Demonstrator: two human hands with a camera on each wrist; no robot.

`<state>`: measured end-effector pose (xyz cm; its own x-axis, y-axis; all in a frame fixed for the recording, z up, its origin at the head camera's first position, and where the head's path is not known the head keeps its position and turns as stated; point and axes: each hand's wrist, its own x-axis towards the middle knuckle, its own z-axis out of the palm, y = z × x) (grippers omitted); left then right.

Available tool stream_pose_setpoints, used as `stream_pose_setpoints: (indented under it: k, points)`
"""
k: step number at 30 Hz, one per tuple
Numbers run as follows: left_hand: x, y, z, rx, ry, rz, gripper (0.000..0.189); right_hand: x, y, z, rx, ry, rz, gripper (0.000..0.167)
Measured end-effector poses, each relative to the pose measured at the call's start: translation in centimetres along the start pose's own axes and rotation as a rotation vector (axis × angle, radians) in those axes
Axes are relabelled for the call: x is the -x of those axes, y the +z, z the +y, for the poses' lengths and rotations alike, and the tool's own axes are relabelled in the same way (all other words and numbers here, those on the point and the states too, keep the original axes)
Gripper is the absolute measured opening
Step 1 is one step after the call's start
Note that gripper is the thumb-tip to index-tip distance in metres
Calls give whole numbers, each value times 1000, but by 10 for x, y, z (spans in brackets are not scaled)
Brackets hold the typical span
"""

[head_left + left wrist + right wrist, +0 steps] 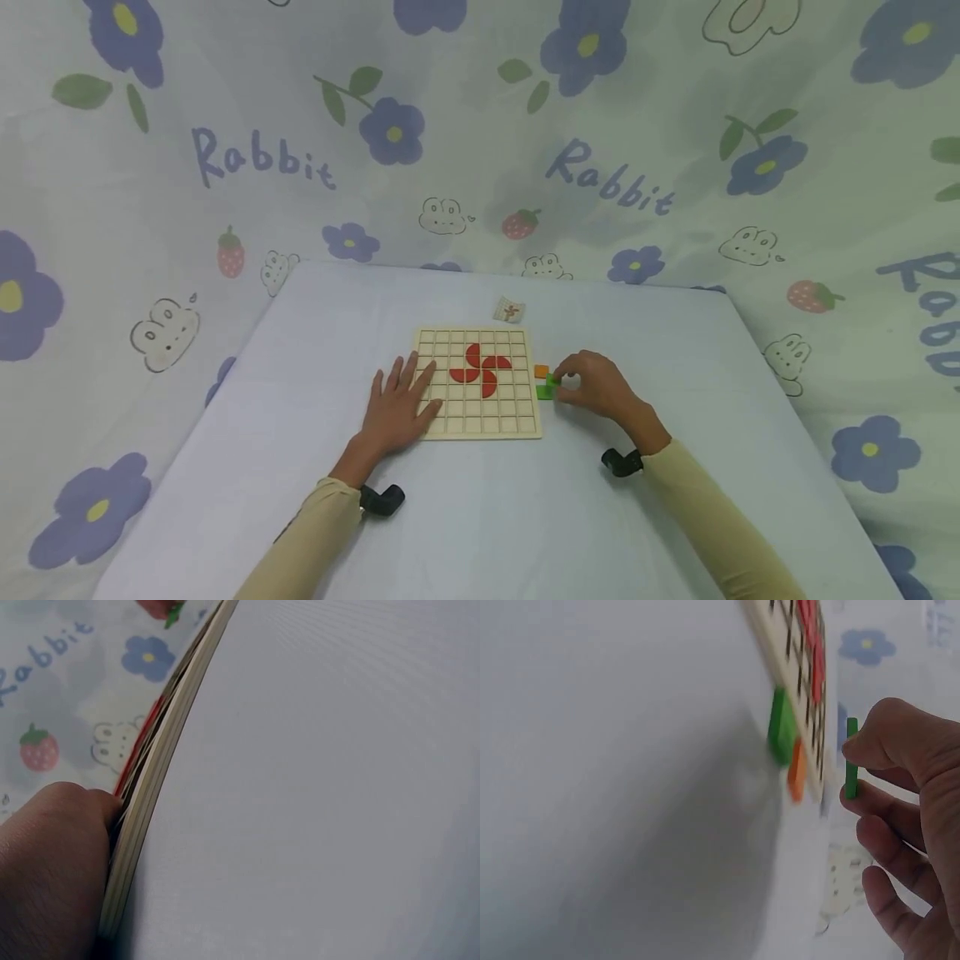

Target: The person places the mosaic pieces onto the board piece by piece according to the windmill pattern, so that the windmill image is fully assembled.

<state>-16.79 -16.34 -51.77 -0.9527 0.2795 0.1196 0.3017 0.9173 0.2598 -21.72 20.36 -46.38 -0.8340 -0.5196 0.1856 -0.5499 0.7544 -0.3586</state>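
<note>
A square wooden grid board (467,423) lies on the table, with several red quarter-circle pieces (489,383) forming a pinwheel near its middle. My left hand (397,407) rests on the board's left edge, fingers spread. Just off the right edge, my right hand (602,387) pinches a thin green tile (851,769) between thumb and index finger, raised above the tabletop. Beneath it, a second green tile (543,392) and an orange tile (541,371) lie beside the board. In the left wrist view, the left thumb (56,862) lies along the board's side.
Behind the board lies a small card (510,310) printed with a red pinwheel on a grid. A white cloth (480,517) covers the table. At the back hangs a curtain (450,125) patterned with flowers and rabbits.
</note>
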Motion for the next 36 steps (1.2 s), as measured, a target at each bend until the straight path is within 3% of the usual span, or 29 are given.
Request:
stream_pose_setpoints:
  k: [9,16,27,36]
  points:
    - [0,-1,1,16,12,13,66,-32,24,-57,-53,-200,15,11]
    - [1,0,-1,-3,11,4,67,-55,53,-81,29,-365,76,6]
    - [1,-2,-1,6,9,24,66,-66,63,-93,143,-410,4,6]
    - [1,-2,-1,-2,10,5,66,-66,57,-99,270,-319,-36,8]
